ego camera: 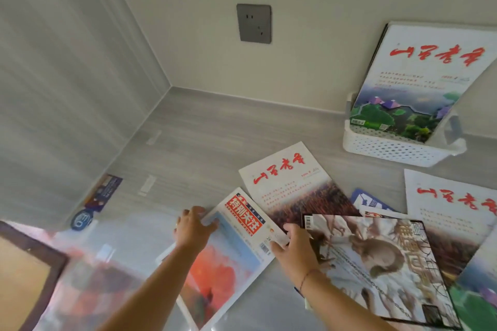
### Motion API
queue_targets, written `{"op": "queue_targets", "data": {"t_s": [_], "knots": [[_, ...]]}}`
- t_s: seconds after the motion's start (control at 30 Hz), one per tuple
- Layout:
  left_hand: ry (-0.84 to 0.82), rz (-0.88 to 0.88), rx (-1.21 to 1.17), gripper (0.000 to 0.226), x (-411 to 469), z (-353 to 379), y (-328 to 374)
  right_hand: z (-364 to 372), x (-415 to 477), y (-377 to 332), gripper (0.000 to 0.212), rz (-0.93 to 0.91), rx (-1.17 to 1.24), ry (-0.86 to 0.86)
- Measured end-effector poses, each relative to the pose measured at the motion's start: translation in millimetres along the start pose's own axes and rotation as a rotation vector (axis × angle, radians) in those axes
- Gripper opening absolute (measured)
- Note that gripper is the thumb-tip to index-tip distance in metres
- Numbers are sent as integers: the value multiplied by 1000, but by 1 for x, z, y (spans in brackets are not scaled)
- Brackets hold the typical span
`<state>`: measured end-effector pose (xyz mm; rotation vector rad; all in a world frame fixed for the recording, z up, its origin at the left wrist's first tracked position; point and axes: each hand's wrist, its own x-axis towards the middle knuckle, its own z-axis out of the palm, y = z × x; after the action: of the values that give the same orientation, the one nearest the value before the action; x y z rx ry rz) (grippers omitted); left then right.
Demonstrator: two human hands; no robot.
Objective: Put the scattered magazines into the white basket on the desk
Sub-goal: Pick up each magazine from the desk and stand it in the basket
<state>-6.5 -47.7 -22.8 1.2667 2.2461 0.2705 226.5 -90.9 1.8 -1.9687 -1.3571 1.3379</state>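
Both hands are on one sunset magazine point(223, 269) lying nearest the person on the table point(201, 129). The left hand point(193, 226) grips its far-left edge, thumb on the cover. The right hand point(293, 250) pinches its right corner beside the barcode. Whether the magazine has left the table cannot be told. Its long axis runs diagonally, from near left to far right.

Just right of the right hand lies a glossy magazine point(376, 263), overlapping others. Beyond the hands a field magazine point(290, 183) lies flat, and a white magazine point(451, 204) lies further right.

The basket point(390, 148) stands well apart at the far right, against the wall point(309, 35), with an upright magazine point(419, 80) in it, tilted back. From the fingers it lies up and to the right, roughly along the sunset magazine's long axis. The right hand is nearer, so it would likely lead the carry, with the magazine tipped upright to slot in beside the one there.
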Motion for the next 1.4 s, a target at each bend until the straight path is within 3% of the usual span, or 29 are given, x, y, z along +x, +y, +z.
{"op": "queue_targets", "data": {"t_s": [0.17,0.23,0.33,0.5,0.57,0.63,0.7,0.8,1.0,1.23,1.4], "knots": [[-115,0,128,51,6,-9,-9,11,0,0,46,10,1,62],[-197,16,105,39,12,-15,-9,14,0,1,46,10,15,57],[-292,78,-101,19,16,-24,-10,18,-1,0,51,22,58,62],[-439,169,-568,23,13,-47,0,21,2,-6,78,58,283,110],[-479,190,-690,20,13,-58,9,21,4,-7,74,59,458,95],[-500,201,-781,24,12,-66,21,20,10,-8,53,87,514,11],[-497,200,-841,26,14,-69,37,13,16,-10,31,112,531,-91],[-457,217,-820,25,18,-69,66,-12,27,-15,13,35,546,-12],[-368,253,-594,17,27,-52,133,-98,46,-35,25,-197,457,150],[-244,448,-703,15,18,-37,277,-239,81,-48,14,-378,428,462],[-191,608,-718,15,12,-16,376,-335,111,-55,19,-411,427,615]]}}
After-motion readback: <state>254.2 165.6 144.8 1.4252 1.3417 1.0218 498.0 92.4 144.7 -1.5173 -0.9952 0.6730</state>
